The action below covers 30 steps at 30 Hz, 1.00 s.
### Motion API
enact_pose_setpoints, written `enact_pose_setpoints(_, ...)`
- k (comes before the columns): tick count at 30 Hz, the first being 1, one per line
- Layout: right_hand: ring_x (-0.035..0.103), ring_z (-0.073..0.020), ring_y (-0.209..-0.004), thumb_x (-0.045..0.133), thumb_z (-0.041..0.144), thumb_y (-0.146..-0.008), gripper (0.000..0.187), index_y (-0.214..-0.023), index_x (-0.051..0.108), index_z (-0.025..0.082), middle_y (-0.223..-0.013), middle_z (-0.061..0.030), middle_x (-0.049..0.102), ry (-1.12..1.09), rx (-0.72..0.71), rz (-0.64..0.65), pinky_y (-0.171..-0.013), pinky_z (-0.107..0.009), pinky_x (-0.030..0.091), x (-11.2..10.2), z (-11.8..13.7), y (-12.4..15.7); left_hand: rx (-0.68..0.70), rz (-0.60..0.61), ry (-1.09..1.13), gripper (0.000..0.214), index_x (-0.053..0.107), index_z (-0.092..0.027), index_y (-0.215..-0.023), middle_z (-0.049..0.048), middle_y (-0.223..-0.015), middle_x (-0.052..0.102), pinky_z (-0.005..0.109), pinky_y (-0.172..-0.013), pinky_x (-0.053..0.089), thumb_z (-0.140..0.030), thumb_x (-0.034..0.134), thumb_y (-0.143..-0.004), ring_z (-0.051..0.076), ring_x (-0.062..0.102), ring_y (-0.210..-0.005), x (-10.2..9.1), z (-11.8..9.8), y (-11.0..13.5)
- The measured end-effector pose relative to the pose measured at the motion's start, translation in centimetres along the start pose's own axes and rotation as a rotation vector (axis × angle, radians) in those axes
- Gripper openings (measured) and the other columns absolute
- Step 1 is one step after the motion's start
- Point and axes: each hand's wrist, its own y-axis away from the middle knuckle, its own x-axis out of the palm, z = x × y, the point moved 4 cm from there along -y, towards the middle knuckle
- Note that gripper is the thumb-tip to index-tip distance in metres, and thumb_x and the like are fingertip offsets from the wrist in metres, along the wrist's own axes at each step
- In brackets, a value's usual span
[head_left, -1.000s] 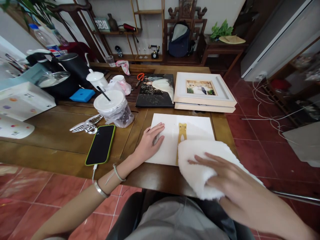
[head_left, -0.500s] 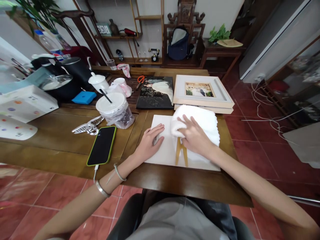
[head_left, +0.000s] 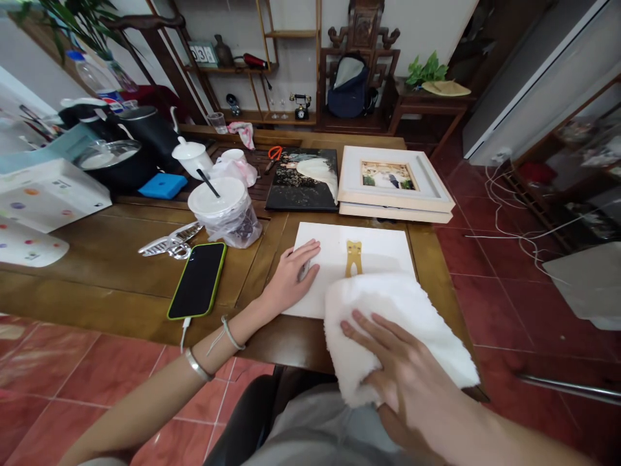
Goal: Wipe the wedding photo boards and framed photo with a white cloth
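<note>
A white flat board (head_left: 315, 294) lies on the table in front of me, with a gold two-legged piece (head_left: 354, 254) on it. The lower part of that piece is hidden by a fluffy white towel (head_left: 417, 310). My right hand (head_left: 398, 349) grips the towel near the table's front edge, and the cloth covers the board's near right part. Flat on the board's left side rests my left hand (head_left: 291, 275), fingers stretched out. A small grey spot shows between its thumb and forefinger; I cannot make out what it is.
Behind the board are a dark photo panel (head_left: 303, 181) and stacked white picture frames (head_left: 349, 175). To the left are a phone (head_left: 198, 281) on a cable, a silver hair clip (head_left: 169, 241) and a lidded cup (head_left: 218, 200) with a straw.
My right hand has pulled the towel toward me, from the board's upper right to its near edge. The gold piece's top now shows. My left hand has stayed in place.
</note>
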Motion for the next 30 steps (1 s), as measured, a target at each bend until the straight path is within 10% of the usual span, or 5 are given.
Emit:
enact_pose_setpoints(8, 0.061, -0.0262, -0.103, 0.044, 0.004, -0.066, 0.03, -0.083, 0.066, 0.016, -0.109, -0.0136, 0.067, -0.066, 0.257, -0.083, -0.083, -0.037, 0.049, -3.2, -6.6, -4.8, 0.016, -0.002, 0.005, 0.035, 0.057, -0.019, -0.122, 0.0102, -0.133, 0.056, 0.046, -0.106, 0.033, -0.021, 0.049, -0.088, 0.023, 0.047, -0.129, 0.0, -0.1, -0.1)
enact_pose_setpoints(13, 0.04, -0.0328, -0.13, 0.05, 0.006, -0.07, 0.033, -0.098, 0.067, 0.01, -0.127, -0.0214, 0.056, 0.092, 0.227, -0.118, -0.102, -0.046, 0.037, -1.6, -8.6, -8.9, 0.021, 0.0, 0.002, 0.036, 0.056, -0.02, -0.123, 0.0095, -0.133, 0.057, 0.046, -0.107, 0.032, -0.022, 0.049, -0.088, 0.023, 0.046, -0.129, 0.0, 0.0, -0.1)
enact_pose_setpoints(23, 0.028, -0.0419, -0.134, 0.058, 0.018, -0.074, 0.019, -0.084, 0.073, 0.013, -0.14, -0.0214, 0.044, 0.166, 0.064, 0.126, -0.108, -0.059, 0.022, 1.4, -1.0, -4.8, 0.01, 0.01, 0.01, 0.035, 0.056, -0.021, -0.123, 0.0098, -0.134, 0.055, 0.048, -0.106, 0.032, -0.021, 0.048, -0.089, 0.023, 0.046, -0.13, 0.0, -0.1, -0.1)
enact_pose_setpoints(30, 0.052, -0.0254, -0.119, 0.054, 0.012, -0.069, 0.025, -0.088, 0.069, 0.02, -0.114, -0.0092, 0.065, -0.187, 0.032, 0.138, -0.098, -0.038, 0.042, -1.9, -1.1, -3.7, 0.0, 0.012, 0.025, 0.034, 0.057, -0.021, -0.122, 0.0096, -0.134, 0.056, 0.047, -0.107, 0.032, -0.023, 0.049, -0.09, 0.023, 0.046, -0.13, -0.1, -0.1, -0.1)
